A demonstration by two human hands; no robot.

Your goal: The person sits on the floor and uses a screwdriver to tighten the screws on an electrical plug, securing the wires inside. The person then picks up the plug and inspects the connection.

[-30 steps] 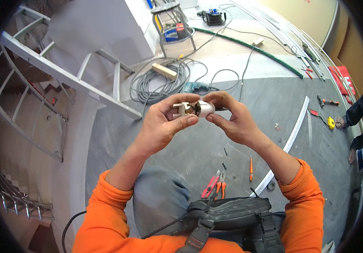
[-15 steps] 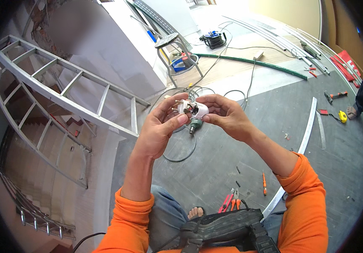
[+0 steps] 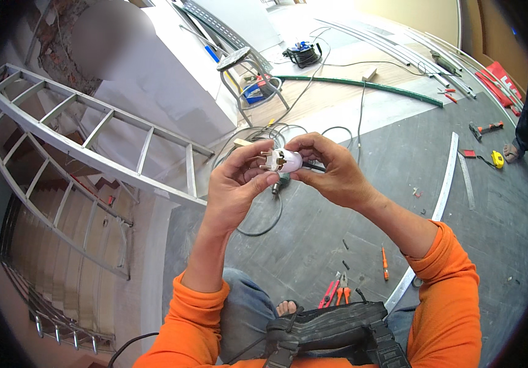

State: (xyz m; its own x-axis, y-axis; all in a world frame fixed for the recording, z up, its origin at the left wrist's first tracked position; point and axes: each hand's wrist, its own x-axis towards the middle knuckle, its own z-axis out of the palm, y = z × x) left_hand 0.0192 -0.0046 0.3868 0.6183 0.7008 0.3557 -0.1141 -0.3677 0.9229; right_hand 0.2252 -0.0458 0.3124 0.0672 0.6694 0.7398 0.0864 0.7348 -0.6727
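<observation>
Both hands hold a white electrical plug in front of me, above the dark floor. My left hand [image 3: 236, 181] pinches the pin part [image 3: 270, 161], its two metal pins toward the left. My right hand [image 3: 335, 172] grips the rounded white cover [image 3: 292, 161], which sits against the pin part. Some metal and dark inner parts show through a gap between the two. A dark cable leaves the cover and passes beneath the right fingers. Just below the hands lies a green power tool [image 3: 279, 183] with a metal chuck, partly hidden, its grey cable looped on the floor.
An aluminium ladder [image 3: 92, 144] stands at the left above a stairwell. On the floor near my knees are an orange screwdriver [image 3: 385, 264], pliers [image 3: 342, 288] and a red cutter [image 3: 329, 294]. A hammer [image 3: 486, 129], a yellow tape measure [image 3: 497, 159] and another person's foot [image 3: 510, 152] are at right.
The white cover has slid left over the pin part, so fewer inner parts show. The plug has turned a little, with its pins more plainly visible. My view has shifted slightly.
</observation>
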